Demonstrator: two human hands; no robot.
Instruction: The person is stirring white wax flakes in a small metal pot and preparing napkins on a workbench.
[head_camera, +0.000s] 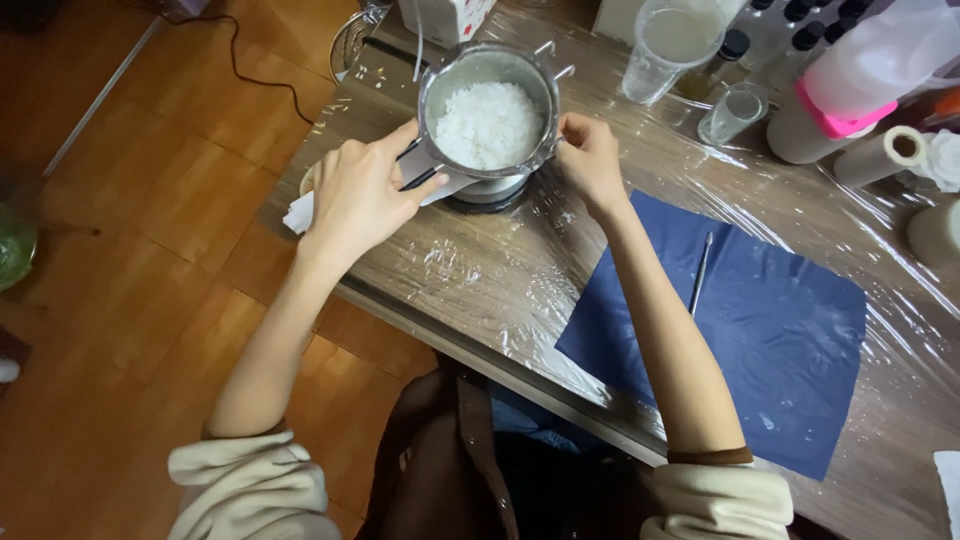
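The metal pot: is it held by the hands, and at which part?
Yes. The left hand holds the pot at its black handle; the right hand touches its rim on the opposite side.

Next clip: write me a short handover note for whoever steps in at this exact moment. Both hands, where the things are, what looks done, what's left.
Left hand: gripping the handle side of the metal pot.
Right hand: fingers on the pot's opposite rim, steadying it.
Pot: sits on a small round base on the plastic-covered table, filled with white flakes that still look solid.
Nearby: blue sheet with a thin metal stick on it; clear cups behind the pot.
Done: pot filled and placed.
Left: flakes not melted; the stick is untouched.
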